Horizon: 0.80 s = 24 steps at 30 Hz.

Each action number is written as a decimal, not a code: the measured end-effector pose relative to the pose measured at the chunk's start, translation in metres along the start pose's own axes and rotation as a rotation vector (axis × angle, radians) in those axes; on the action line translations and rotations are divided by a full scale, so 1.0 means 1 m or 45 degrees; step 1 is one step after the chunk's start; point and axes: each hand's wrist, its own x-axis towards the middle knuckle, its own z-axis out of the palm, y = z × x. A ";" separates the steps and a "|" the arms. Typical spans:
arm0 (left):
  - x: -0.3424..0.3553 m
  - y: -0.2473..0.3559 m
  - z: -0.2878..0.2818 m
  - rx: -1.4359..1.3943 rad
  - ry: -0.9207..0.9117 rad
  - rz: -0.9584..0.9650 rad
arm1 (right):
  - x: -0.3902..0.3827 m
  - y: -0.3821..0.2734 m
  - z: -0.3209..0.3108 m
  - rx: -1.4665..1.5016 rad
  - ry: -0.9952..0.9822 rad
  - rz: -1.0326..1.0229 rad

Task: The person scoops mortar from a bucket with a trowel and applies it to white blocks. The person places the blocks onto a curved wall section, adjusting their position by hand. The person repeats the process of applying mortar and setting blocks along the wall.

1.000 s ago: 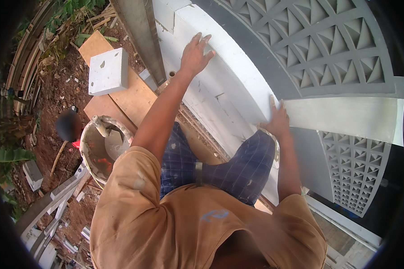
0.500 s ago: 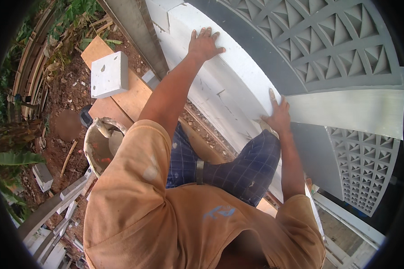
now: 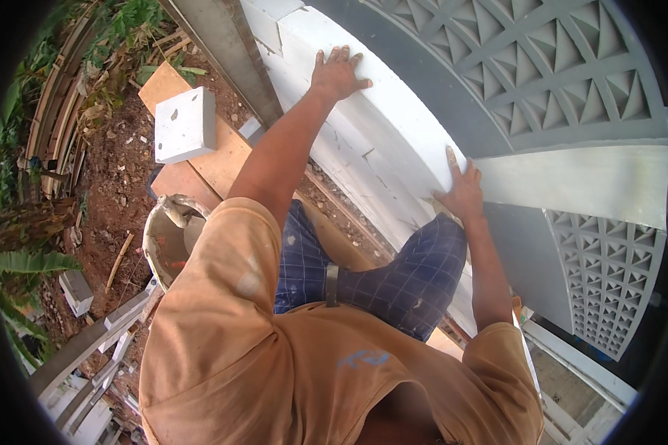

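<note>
My left hand rests with fingers spread on a long row of white blocks at the wall's top. Lower along the same row, my right hand touches the block's edge, its fingers apart, just above my bent knee. The blocks run beside a dark grey band and a grey patterned vent panel. A second, smaller vent panel is below a pale smooth beam.
A loose white block lies on plywood boards at left, above a mortar-crusted bucket holding a tool. A concrete post stands beside the wall. Dirt, plants and timber lie below. A dark rounded shape is half-hidden behind the bucket.
My left hand has shifted right onto the blocks, fingers spreading flatter. My right hand moved slightly. The person's head seen earlier beside the bucket has become mostly hidden.
</note>
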 end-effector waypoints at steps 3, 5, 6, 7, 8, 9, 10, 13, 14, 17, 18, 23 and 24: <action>-0.001 0.001 -0.002 0.003 0.005 0.009 | 0.002 0.000 -0.001 0.012 0.016 -0.043; -0.001 0.001 -0.002 -0.010 0.000 0.007 | -0.003 0.001 -0.002 0.035 0.022 -0.055; 0.000 0.001 -0.002 -0.017 -0.002 0.007 | -0.002 0.000 -0.002 0.030 0.026 -0.052; 0.000 0.001 -0.002 -0.012 -0.007 0.006 | -0.003 -0.001 -0.002 0.030 0.027 -0.043; 0.000 0.002 -0.002 -0.008 -0.006 0.000 | -0.002 -0.002 -0.002 0.030 0.028 -0.034; 0.000 0.003 -0.002 -0.003 -0.006 -0.007 | -0.001 -0.002 -0.003 0.053 0.027 -0.044; -0.001 0.004 -0.001 -0.002 -0.012 -0.008 | -0.003 -0.002 -0.006 0.076 0.021 -0.049; -0.002 0.002 0.001 -0.032 0.005 -0.003 | -0.003 -0.004 -0.010 0.076 -0.010 -0.034; -0.001 0.001 0.002 -0.028 0.007 -0.003 | -0.004 -0.005 -0.011 0.063 -0.022 -0.023; -0.002 0.000 0.004 -0.019 0.020 -0.003 | -0.004 -0.005 -0.013 0.083 -0.023 -0.011; -0.004 0.000 0.006 -0.019 0.027 -0.003 | -0.004 -0.005 -0.013 0.081 -0.034 -0.006; -0.005 0.001 0.002 -0.026 -0.008 -0.036 | -0.006 -0.006 -0.012 0.097 -0.055 0.027; -0.006 0.001 0.001 -0.024 -0.006 -0.040 | -0.005 -0.004 -0.010 0.103 -0.047 0.010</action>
